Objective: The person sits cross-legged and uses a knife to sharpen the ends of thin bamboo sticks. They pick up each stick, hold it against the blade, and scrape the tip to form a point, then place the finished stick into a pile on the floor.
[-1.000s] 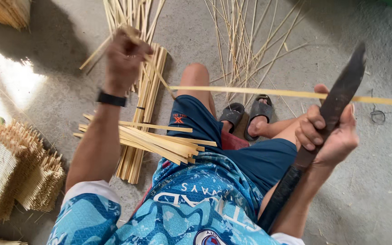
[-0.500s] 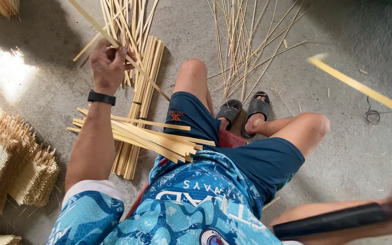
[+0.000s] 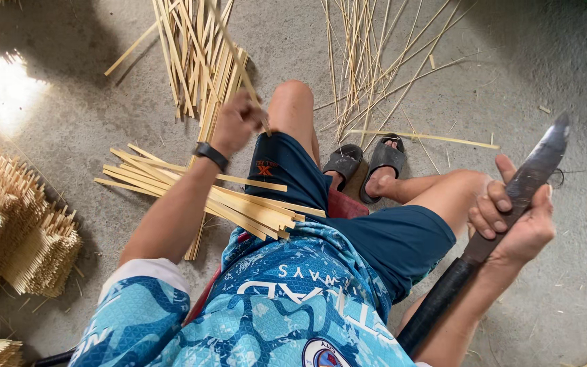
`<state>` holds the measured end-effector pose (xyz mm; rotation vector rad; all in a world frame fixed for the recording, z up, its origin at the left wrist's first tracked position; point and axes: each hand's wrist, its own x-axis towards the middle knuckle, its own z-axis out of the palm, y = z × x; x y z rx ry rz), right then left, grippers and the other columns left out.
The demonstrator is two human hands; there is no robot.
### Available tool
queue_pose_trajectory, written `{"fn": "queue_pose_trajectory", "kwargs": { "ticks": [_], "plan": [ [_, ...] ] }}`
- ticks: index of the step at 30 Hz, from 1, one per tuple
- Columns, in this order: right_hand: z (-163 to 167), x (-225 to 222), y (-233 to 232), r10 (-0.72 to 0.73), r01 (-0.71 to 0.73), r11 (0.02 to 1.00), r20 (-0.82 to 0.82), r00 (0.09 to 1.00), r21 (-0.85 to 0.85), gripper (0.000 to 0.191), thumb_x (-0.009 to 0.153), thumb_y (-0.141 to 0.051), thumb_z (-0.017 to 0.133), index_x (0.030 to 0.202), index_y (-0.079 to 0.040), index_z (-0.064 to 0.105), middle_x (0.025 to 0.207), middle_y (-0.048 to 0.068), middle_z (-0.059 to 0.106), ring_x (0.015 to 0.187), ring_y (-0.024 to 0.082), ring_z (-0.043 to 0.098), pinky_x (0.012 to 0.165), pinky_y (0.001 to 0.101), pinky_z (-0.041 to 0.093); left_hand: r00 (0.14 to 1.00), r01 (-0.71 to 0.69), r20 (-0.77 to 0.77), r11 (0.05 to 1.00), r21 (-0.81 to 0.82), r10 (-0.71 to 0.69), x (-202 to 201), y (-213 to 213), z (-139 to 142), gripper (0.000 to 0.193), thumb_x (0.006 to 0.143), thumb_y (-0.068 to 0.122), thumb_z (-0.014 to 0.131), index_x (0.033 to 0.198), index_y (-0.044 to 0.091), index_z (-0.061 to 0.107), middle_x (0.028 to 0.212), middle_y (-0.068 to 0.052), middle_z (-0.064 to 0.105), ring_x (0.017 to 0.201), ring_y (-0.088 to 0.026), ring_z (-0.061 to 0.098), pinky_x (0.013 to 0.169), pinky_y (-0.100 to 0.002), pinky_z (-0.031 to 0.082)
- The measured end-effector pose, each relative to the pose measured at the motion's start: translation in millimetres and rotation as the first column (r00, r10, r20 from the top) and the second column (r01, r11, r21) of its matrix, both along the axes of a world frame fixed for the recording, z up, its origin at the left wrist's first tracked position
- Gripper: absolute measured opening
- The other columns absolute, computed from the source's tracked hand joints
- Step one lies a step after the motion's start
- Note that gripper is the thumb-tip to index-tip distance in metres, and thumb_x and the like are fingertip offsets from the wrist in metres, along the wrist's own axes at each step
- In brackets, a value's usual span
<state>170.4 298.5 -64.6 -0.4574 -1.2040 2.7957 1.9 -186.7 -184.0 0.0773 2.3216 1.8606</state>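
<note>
Head view: seated person working bamboo strips with a knife.
Left hand is closed around one thin bamboo strip, lifted above the strip pile on the concrete floor. Right hand grips the long knife, blade pointing up. More strips lie across the left thigh.

Seen from the head camera, the left hand is closed around a thin pale bamboo strip that slants up over a pile of flat yellow bamboo slats on the grey concrete floor. The right hand grips a long dark-handled metal blade, tip pointing up. More split bamboo slats lie across the left thigh. Black sandals cover the feet.
</note>
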Motion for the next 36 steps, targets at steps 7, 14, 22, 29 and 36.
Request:
{"fn": "queue_pose_trajectory", "kwargs": {
  "ticks": [7, 14, 22, 29, 36],
  "plan": [
    [13.2, -7.2, -17.2, 0.026, -0.025, 0.997, -0.012, 1.0, 0.075, 0.063, 0.12, -0.045, 0.029, 0.146, 0.009, 0.049, 0.078, 0.001, 0.041, 0.051, 0.006, 0.029, 0.043, 0.0201, 0.028, 0.979, -0.091, 0.174, 0.992, -0.092, 0.106, -18.5, -20.4, 2.0, 0.013, 0.1, 0.0, 0.06, 0.113, 0.0, 0.058, 0.091, -0.013, 0.075, 0.079, -0.02, 0.077, 0.06, -0.032, 0.066],
    [18.8, -15.9, -58.6, 0.05, -0.058, 0.985, 0.056, 0.997, 0.16, 0.063, 0.12, -0.048, 0.033, 0.146, 0.008, 0.047, 0.076, 0.0, 0.04, 0.051, 0.005, 0.03, 0.043, 0.0219, 0.029, 0.997, -0.02, -0.076, 1.0, -0.022, 0.018, -4.7, -29.7, 23.6, 0.053, 0.096, 0.006, 0.07, 0.145, 0.006, 0.051, 0.108, -0.014, 0.072, 0.083, -0.016, 0.075, 0.065, -0.029, 0.063],
    [70.3, -41.3, -167.2, 0.292, -0.286, 0.92, 0.016, 0.956, 0.269, 0.066, 0.108, -0.046, 0.048, 0.155, -0.001, 0.039, 0.074, -0.001, 0.041, 0.047, 0.006, 0.036, 0.036, 0.0208, 0.03, 0.874, 0.448, -0.331, 0.853, 0.265, -0.356, -6.0, 22.2, 77.0, 0.017, 0.102, 0.011, 0.07, 0.118, 0.009, 0.076, 0.112, -0.007, 0.062, 0.097, -0.015, 0.063, 0.08, -0.031, 0.061],
    [102.4, -34.9, -209.7, 0.466, -0.438, 0.834, -0.002, 0.885, 0.334, 0.07, 0.107, -0.045, 0.052, 0.16, -0.002, 0.034, 0.077, 0.001, 0.043, 0.052, 0.006, 0.039, 0.045, 0.0199, 0.033, 0.749, 0.449, -0.508, 0.89, -0.082, -0.426, 7.7, 32.2, 87.4, 0.037, 0.103, -0.004, 0.058, 0.131, 0.02, 0.064, 0.148, -0.005, 0.058, 0.145, -0.025, 0.051, 0.121, -0.044, 0.047],
    [87.5, -37.8, -203.1, 0.364, -0.354, 0.896, 0.011, 0.931, 0.267, 0.059, 0.111, -0.036, 0.044, 0.156, 0.002, 0.041, 0.076, 0.0, 0.042, 0.051, 0.005, 0.038, 0.044, 0.019, 0.032, 0.814, 0.322, -0.346, 0.858, -0.399, -0.466, 19.0, 28.7, -2.6, 0.047, 0.102, -0.003, 0.059, 0.143, 0.019, 0.062, 0.161, -0.006, 0.049, 0.145, -0.031, 0.049, 0.119, -0.047, 0.043]
  ]
}}
